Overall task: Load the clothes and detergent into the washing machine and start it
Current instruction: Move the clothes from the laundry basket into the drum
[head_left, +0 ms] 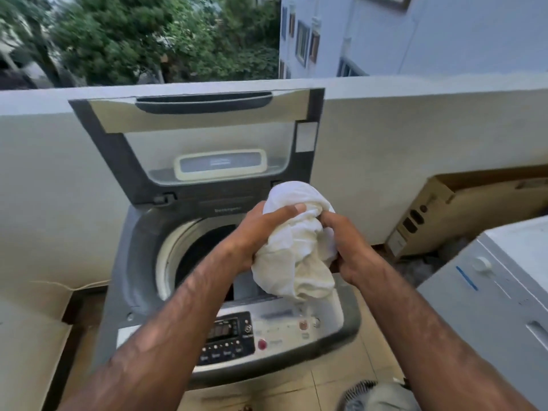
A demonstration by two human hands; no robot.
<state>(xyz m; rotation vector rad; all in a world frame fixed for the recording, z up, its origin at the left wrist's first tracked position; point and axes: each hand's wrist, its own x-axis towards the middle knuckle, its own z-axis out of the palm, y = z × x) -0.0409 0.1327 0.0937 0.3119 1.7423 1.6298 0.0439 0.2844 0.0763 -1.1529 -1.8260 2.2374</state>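
Between my left hand and right hand, gripped tight: crumpled white cloth.
Drop it into the dark round tub below.

The washing machine stands before the wall, a cardboard box to its right

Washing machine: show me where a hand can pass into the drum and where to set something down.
The drum mouth is open on its left, between grey rim and left hand. Its right side is crowded: there that hand and the right hand grip the white cloth. The white appliance at right has bare top beyond its knob.
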